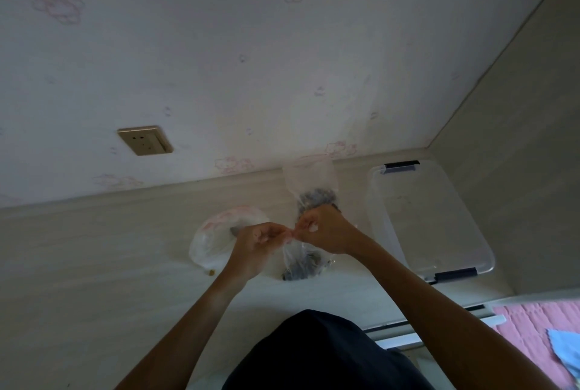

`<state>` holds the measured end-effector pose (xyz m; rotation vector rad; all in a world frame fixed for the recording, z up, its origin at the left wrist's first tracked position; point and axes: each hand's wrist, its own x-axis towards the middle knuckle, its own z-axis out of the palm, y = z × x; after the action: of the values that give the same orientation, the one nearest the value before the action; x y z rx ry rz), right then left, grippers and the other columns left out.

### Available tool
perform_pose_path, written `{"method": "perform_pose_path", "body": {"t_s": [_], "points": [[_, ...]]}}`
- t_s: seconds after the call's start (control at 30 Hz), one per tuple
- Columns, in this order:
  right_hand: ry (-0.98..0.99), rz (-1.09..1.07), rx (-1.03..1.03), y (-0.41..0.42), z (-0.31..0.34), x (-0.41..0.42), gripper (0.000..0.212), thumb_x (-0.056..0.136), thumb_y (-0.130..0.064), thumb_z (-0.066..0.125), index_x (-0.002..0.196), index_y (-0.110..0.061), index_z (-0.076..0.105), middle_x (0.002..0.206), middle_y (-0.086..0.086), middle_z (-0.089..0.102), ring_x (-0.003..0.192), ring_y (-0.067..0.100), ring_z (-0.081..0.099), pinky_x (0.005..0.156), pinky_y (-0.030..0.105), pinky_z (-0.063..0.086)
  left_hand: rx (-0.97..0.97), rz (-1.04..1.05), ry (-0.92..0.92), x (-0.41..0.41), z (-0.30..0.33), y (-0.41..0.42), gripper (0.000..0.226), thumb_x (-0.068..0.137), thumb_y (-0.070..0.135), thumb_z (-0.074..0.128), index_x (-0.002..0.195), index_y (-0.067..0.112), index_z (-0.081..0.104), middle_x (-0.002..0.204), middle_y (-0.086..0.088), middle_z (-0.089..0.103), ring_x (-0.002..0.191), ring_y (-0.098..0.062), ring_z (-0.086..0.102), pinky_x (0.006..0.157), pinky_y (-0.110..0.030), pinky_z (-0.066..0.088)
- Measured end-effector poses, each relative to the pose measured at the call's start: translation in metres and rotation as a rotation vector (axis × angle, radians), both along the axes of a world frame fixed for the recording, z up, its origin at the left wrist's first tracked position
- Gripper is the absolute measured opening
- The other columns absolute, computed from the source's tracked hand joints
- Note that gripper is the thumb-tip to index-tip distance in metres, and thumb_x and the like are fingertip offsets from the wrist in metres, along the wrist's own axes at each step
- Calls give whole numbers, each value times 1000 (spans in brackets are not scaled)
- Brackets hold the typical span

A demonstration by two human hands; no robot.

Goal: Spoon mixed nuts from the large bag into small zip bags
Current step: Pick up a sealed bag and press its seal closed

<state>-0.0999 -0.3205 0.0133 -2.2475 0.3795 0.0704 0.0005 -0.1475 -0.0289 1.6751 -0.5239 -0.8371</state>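
2 hands pinch the small zip bag's top

Left hand and right hand grip the mouth of the small zip bag, which hangs below them, equally near both.

We see two bare forearms with no sleeves, and a dark, near-black garment over our torso.

I see a small clear zip bag hanging upright just above the desk, its top edge pinched from both sides and its lower part dark with mixed nuts. Behind it, against the wall, a second clear bag stands upright, its bottom also filled with nuts and its top standing loose. To the left, a larger whitish bag with pink print lies slumped on the desk, mouth open.
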Motion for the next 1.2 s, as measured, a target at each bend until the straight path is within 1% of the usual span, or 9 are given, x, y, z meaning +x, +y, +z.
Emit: {"method": "perform_pose_path", "body": {"t_s": [0.07, 0.2, 0.27, 0.37, 0.43, 0.53, 0.67, 0.93, 1.2], "points": [[5, 2, -4, -1, 0, -1, 14, 91, -14, 75, 91, -1, 80, 83, 7, 77, 58, -4, 60, 60, 6, 43, 14, -4, -11, 1, -1, 2, 7, 91, 11, 77, 89, 17, 81, 84, -1, 80, 80, -8, 74, 72, -20, 55], [38, 5, -32, -12, 4, -10, 12, 92, -13, 74, 93, -2, 80, 91, 11, 77, 78, 19, 70, 67, 8, 46, 28, 1, 9, 4, -2, 4, 3, 91, 21, 79, 91, 19, 82, 88, -4, 80, 87, -19, 75, 76, -43, 58], [34, 8, -41, -21, 6, -19, 12, 90, -15, 77, 93, -4, 80, 90, 9, 78, 75, 14, 68, 69, 5, 44, 30, 8, 17, 6, -2, 5, 8, 90, 24, 79, 94, 17, 81, 89, -6, 80, 88, -21, 75, 78, -47, 59], [51, -23, -29, -39, 8, -32, 11, 88, -19, 80, 92, -9, 81, 88, 5, 77, 72, 3, 63, 75, 13, 46, 31, 45, 26, 10, -3, 7, 4, 91, 13, 77, 94, 12, 80, 88, -8, 80, 86, -17, 75, 76, -37, 60], [79, -34, -63, -50, 7, -42, 12, 89, -22, 79, 92, -10, 80, 88, 3, 75, 74, 4, 63, 77, 17, 46, 18, 60, 30, 12, -2, 9, 6, 92, 7, 75, 94, 10, 80, 86, -8, 80, 82, -11, 75, 69, -22, 59], [152, 16, -140, -58, 3, -53, 16, 96, -24, 70, 99, -9, 74, 92, 0, 69, 83, 11, 63, 83, 24, 51, 14, 58, 31, 10, -2, 9, 7, 93, 3, 72, 94, 5, 79, 82, -4, 80, 78, -6, 74, 66, -13, 55], [199, 74, -155, -57, -1, -61, 18, 102, -23, 61, 108, -8, 67, 102, 5, 67, 92, 17, 63, 86, 31, 52, 22, 50, 19, 7, -4, 8, 9, 95, 2, 69, 98, -2, 77, 82, -5, 79, 78, -7, 73, 69, -17, 57], [65, 52, -76, -68, 14, -76, 11, 100, -13, 64, 104, -8, 73, 95, -3, 69, 83, 2, 61, 78, 7, 44, -3, -5, 74, 3, -7, 10, 11, 97, 9, 68, 95, 1, 76, 85, -9, 78, 84, -13, 73, 80, -22, 57], [226, 118, 9, -72, 7, -96, 14, 99, -14, 67, 110, -9, 74, 101, 0, 71, 86, 2, 63, 86, 20, 52, 109, -150, 115, -19, -22, 18, 19, 99, 13, 67, 85, 19, 78, 90, -7, 80, 87, -12, 74, 83, -19, 53]]}}
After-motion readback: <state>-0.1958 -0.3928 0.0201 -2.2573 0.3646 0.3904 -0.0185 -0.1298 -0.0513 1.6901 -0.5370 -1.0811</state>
